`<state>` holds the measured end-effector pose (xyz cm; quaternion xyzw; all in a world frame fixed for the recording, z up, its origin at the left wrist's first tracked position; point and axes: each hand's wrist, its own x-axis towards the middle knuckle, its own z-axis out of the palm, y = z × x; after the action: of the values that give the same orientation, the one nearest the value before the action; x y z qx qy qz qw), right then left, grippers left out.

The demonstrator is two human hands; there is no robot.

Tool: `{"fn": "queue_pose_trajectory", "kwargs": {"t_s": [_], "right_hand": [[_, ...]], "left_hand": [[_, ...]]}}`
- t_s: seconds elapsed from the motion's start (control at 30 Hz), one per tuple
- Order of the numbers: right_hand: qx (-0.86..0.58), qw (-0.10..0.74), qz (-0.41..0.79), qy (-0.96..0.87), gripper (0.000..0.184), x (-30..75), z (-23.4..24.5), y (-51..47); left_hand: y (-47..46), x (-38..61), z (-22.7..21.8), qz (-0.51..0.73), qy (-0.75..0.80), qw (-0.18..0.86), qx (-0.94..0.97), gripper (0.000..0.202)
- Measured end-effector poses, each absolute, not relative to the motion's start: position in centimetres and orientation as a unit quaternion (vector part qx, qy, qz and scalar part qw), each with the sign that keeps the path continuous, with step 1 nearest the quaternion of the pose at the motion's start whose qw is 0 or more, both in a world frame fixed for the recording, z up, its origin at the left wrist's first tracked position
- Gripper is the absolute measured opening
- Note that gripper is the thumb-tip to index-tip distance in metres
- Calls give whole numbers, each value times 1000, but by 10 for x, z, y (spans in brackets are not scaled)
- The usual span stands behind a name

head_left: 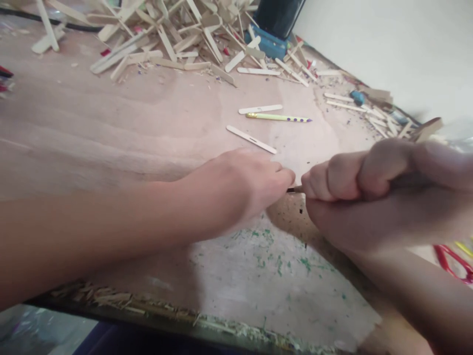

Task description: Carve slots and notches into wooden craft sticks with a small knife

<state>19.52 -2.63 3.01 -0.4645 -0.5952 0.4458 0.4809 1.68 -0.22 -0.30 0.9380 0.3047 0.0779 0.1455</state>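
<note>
My right hand (354,182) is closed in a fist around a thin brown tool with a dark end (296,189). Most of that tool is hidden in the fist, so its kind does not show. Its dark end points at my left hand (254,180), which is closed low over the table with the fingers curled under. What the left fingers hold is out of sight. Just beyond them lies a craft stick (251,139) with a small dark slot in its middle. Farther back, a slotted craft stick (260,109) rests beside a pale yellow pencil (279,117) with purple dots.
A big heap of craft sticks (177,34) covers the back of the table, near a black object on a blue base (271,44). More sticks (380,118) lie at the right. Green crumbs (277,256) dot the front surface; red handles (453,261) show at right.
</note>
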Motion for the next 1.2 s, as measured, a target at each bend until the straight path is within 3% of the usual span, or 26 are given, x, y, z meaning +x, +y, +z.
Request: {"fn": "queue_pose_trajectory", "kwargs": {"t_s": [0.1,0.2,0.6,0.9,1.03,1.2], "right_hand": [[-428,561,483,-518,65,192,29,-24],[-422,591,517,-453,67,193,32,-17],[-435,589,574,-366,70,213,16,-1],[-442,503,581,-463,65,207,48,-1],[-436,474,573,-507,72,201,56,-3],[-480,508,545,-464,78,198,58,-2]], "left_hand": [[-6,13,-8,107,303,143,936,14],[-11,11,-12,157,288,131,936,21],[-13,9,-13,153,294,146,932,24],[-9,4,-5,164,264,130,942,24],[-7,2,-1,150,265,104,947,25],[-10,5,1,120,269,129,947,24]]}}
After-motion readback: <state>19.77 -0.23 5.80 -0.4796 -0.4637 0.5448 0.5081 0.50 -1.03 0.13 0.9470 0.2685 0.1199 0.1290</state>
